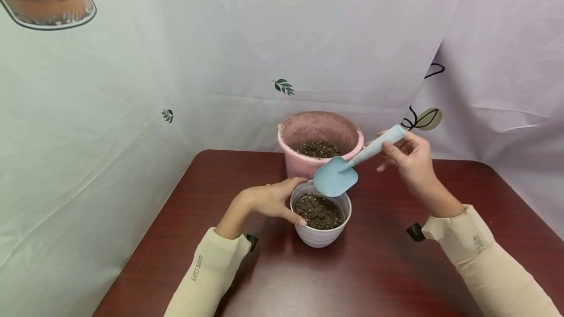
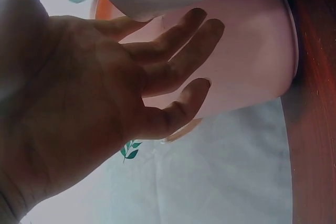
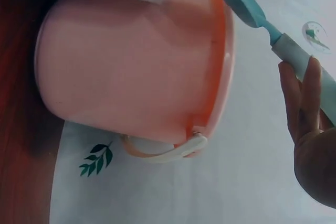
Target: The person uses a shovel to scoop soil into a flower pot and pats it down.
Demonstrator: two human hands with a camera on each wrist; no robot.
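A white flower pot (image 1: 320, 236) with dark soil (image 1: 318, 211) in it stands upright on the table. My left hand (image 1: 270, 199) holds the pot's left side, thumb at the front rim and index finger at the back; in the left wrist view the other fingers (image 2: 178, 61) spread below the pot. My right hand (image 1: 407, 158) grips the pale handle of a light blue garden trowel (image 1: 336, 177). The blade hangs over the pot's back right rim, tilted down to the left, and no soil shows on it. Whether it touches the rim I cannot tell.
Right behind the pot stands a pink bucket (image 1: 304, 163) with soil low inside. Its pale carrying handle (image 3: 173, 155) hangs at the side. The dark red wooden table (image 1: 269, 278) meets a white printed cloth (image 1: 229, 62) at the back and sides.
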